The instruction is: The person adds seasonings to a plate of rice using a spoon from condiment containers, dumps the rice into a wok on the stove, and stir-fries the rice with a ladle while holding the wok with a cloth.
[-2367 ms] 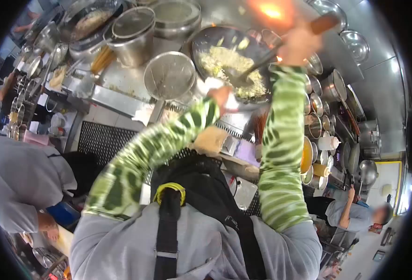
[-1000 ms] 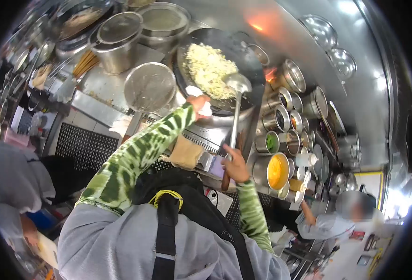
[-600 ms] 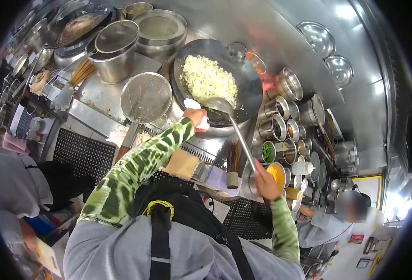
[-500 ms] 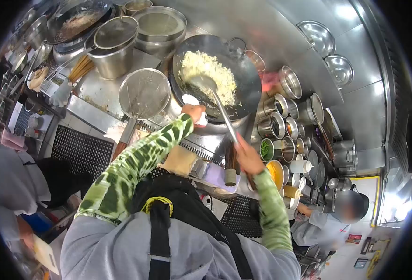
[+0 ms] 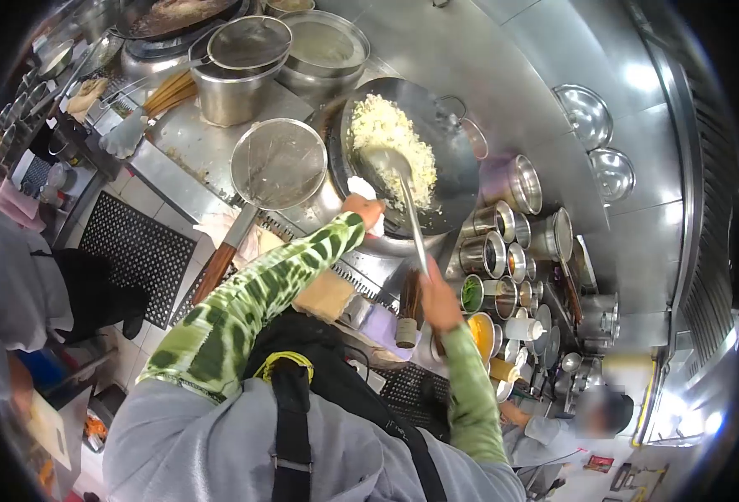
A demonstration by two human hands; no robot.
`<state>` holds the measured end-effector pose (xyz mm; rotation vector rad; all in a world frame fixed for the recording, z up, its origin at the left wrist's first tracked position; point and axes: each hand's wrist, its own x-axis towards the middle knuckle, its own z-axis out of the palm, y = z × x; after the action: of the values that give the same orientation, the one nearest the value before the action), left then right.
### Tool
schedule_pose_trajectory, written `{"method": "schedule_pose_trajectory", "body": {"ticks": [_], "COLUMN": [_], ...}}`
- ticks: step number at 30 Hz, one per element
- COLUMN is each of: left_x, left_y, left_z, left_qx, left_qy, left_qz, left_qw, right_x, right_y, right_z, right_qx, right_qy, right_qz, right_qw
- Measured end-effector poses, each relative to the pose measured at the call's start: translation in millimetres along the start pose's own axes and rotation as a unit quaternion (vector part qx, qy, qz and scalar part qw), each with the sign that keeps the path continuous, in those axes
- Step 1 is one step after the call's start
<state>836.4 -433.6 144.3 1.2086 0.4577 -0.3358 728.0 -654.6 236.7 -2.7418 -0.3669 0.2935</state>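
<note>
A dark wok [image 5: 461,159] stands on the stove with pale fried rice [image 5: 395,134] heaped in its left half. My left hand [image 5: 364,212] is closed on a white cloth [image 5: 361,187] against the wok's near rim. My right hand [image 5: 439,299] grips the handle of a long metal ladle [image 5: 411,205], whose bowl rests upside down on the rice. To the left of my left hand lies a round mesh strainer [image 5: 278,164] with a wooden handle. A bundled bamboo brush [image 5: 408,311] stands just left of my right hand.
Metal pots of ingredients [image 5: 482,253] crowd the right side, with squeeze bottles [image 5: 523,329] nearer me. At the back left are a steel pot [image 5: 234,94] and another wok [image 5: 169,21]. One person [image 5: 18,276] stands at left, another [image 5: 554,435] at lower right.
The flame at the back is no longer seen. My right hand has come down from above the wok to its near side, and the ladle has moved onto the rice. The view has shifted.
</note>
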Motion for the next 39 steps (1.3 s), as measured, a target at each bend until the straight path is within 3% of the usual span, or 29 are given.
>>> {"method": "schedule_pose_trajectory", "body": {"ticks": [1,3,5,8,9,10,12,13,15,18,19,23,25,27,29,32,33,36,37,38,39], "left_x": [-7.4,6.8,7.9,29.9,12.3,3.2,-17.9,-0.8,-22.9,-9.8,-15.6,-7.6,-16.1,-11.1,-2.2,-6.0,-9.6,12.7,-0.3,8.3,6.9], "left_y": [6.1,-2.1,-7.0,-19.8,-3.6,3.1,17.1,2.7,16.9,4.8,9.4,8.2,12.0,6.8,-0.8,1.0,4.9,-8.3,4.1,-7.2,-2.9], "left_z": [-2.6,-0.8,-1.3,3.2,-2.9,-5.6,-3.4,0.4,-4.7,-1.9,-4.2,-2.9,-1.9,-3.7,4.1,0.8,-0.8,4.9,-0.4,3.8,0.7], "left_qx": [0.021,0.001,-0.018,0.063,0.065,0.167,0.098,0.018,0.084,0.048,0.055,0.073,0.087,0.103,0.04,0.02,0.087,0.037,0.065,0.113,0.099], "left_qy": [0.004,0.01,-0.014,0.001,-0.028,0.021,0.038,-0.008,0.012,0.001,-0.001,0.004,0.062,0.025,0.016,-0.003,0.009,-0.005,-0.01,0.041,0.025], "left_qz": [0.012,0.026,0.018,0.014,-0.017,0.077,0.002,-0.036,0.0,0.004,-0.002,-0.014,0.036,0.017,-0.006,0.018,0.044,-0.016,-0.014,0.056,0.024], "left_qw": [1.0,1.0,1.0,0.998,0.997,0.983,0.995,0.999,0.996,0.999,0.998,0.997,0.994,0.994,0.999,1.0,0.995,0.999,0.998,0.991,0.994], "right_x": [27.3,43.4,25.7,-43.8,-74.4,-72.1,-52.1,-30.5,29.6,57.3,43.9,-76.1,-75.6,-49.8,5.4,41.0,24.9,-56.0,-84.2,-87.2,-89.3], "right_y": [-5.9,-60.5,-8.3,15.5,11.4,7.7,-0.5,-2.2,-13.0,-14.9,-12.8,-15.3,-8.4,-0.2,7.6,14.4,-0.6,-11.6,-0.1,11.8,23.2], "right_z": [12.1,5.5,36.3,27.2,13.7,7.6,1.8,1.0,17.2,47.1,48.4,15.2,0.4,0.0,10.1,39.3,35.6,25.1,25.0,21.3,17.2], "right_qx": [-0.028,0.104,0.074,-0.007,-0.016,-0.029,-0.059,-0.076,-0.021,-0.018,-0.045,-0.065,-0.091,-0.102,-0.11,-0.031,-0.053,-0.098,-0.101,-0.107,-0.114], "right_qy": [0.005,-0.083,-0.036,0.053,0.027,0.007,-0.022,-0.028,-0.009,0.067,0.09,0.006,-0.019,-0.042,0.014,0.051,0.055,0.02,0.055,0.069,0.084], "right_qz": [0.022,0.183,0.095,-0.07,-0.039,-0.018,0.027,0.053,0.105,0.038,-0.013,0.024,0.061,0.138,0.053,0.099,0.08,0.068,0.024,0.016,0.007], "right_qw": [0.999,0.974,0.992,0.996,0.999,0.999,0.998,0.995,0.994,0.997,0.995,0.998,0.994,0.984,0.992,0.993,0.994,0.993,0.993,0.992,0.99]}}
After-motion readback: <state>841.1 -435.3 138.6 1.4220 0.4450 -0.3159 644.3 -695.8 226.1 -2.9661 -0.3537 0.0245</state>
